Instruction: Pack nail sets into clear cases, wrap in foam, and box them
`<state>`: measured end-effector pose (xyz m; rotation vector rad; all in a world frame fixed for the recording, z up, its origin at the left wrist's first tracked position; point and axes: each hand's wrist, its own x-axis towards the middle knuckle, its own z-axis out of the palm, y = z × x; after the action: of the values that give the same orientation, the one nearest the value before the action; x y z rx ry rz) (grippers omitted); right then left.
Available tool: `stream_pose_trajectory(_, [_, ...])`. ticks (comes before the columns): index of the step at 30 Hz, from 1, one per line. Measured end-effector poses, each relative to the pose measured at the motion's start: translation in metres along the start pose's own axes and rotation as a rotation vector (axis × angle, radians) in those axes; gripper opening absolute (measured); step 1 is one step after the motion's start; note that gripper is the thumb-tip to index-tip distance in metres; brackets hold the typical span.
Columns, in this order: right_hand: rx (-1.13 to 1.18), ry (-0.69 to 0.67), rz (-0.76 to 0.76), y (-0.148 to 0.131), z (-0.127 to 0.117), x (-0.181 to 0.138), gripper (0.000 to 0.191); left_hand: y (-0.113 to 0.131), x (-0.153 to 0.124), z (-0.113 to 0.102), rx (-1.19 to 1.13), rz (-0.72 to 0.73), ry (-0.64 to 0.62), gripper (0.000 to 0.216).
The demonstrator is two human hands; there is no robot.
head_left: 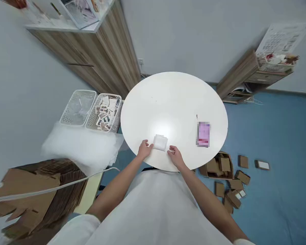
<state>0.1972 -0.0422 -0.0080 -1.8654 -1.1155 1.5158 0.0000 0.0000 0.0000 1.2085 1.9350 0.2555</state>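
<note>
A small, whitish, roughly square packet (160,142) lies flat on the white oval table (173,95), near the edge closest to me. It looks like something in thin foam or plastic wrap; what is inside cannot be made out. My left hand (144,149) is at its left side, thumb and forefinger apart, the thumb tip at or almost against the packet's edge. On the other side, my right hand (176,158) has its fingers slightly curled and apart, just off the lower right corner. Neither hand appears to grip anything.
A pixelated pink-purple item (203,134) lies at the table's right. Left of the table are a basket of small cards (117,119), a basket of clear bags (78,107), foam sheets (79,144) and flattened cardboard (48,197). Small boxes (233,197) lie on the floor at right.
</note>
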Motion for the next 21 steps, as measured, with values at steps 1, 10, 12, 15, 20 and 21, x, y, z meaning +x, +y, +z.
stream_pose_trajectory(1, [0.011, -0.023, 0.0, 0.003, 0.0, 0.0, 0.048, 0.003, 0.001, 0.0, -0.006, -0.014, 0.005, 0.056])
stream_pose_trajectory(10, [0.04, -0.13, -0.012, -0.007, 0.004, 0.025, 0.048, 0.011, 0.009, 0.01, -0.148, -0.006, -0.037, 0.036])
stream_pose_trajectory(12, [0.01, -0.183, -0.045, -0.015, 0.004, 0.031, 0.042, 0.008, 0.01, 0.014, -0.186, 0.003, -0.035, 0.032])
stream_pose_trajectory(15, [-0.031, -0.225, -0.069, -0.027, 0.005, 0.034, 0.041, 0.004, 0.012, 0.016, -0.234, 0.026, -0.028, 0.026])
stream_pose_trajectory(20, [-0.039, -0.246, -0.07, -0.048, 0.021, 0.037, 0.042, -0.002, 0.025, 0.003, -0.275, 0.064, 0.009, 0.024])
stream_pose_trajectory(21, [-0.025, -0.244, -0.069, -0.052, 0.028, 0.04, 0.044, -0.004, 0.031, -0.003, -0.281, 0.076, 0.017, 0.023])
